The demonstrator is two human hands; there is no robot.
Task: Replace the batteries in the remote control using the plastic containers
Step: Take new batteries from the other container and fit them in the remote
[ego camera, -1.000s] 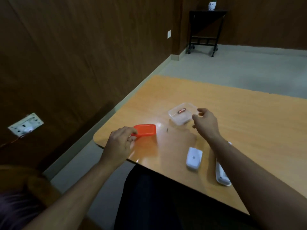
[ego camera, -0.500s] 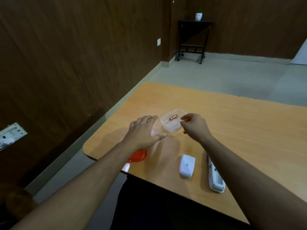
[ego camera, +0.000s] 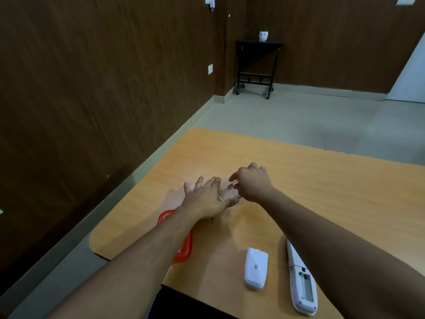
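Note:
My right hand (ego camera: 251, 183) pinches a small copper-coloured battery (ego camera: 231, 185) just above the clear plastic container (ego camera: 222, 196), which is mostly hidden behind my hands. My left hand (ego camera: 207, 198) lies flat with fingers spread against the container's left side. The red lid (ego camera: 184, 248) rests on the table under my left forearm. The white remote (ego camera: 302, 280) lies face down near the front edge with its battery bay uncovered. Its white battery cover (ego camera: 255, 268) lies to the left of it.
The orange-brown wooden table (ego camera: 322, 180) has its left edge near a dark wood-panelled wall. A black side table (ego camera: 256, 67) with a small white pot stands in the far corner of the grey floor.
My left hand left the red lid and moved right to the clear container. My right hand reached into the container and closed on the battery. The camera view tilted up.

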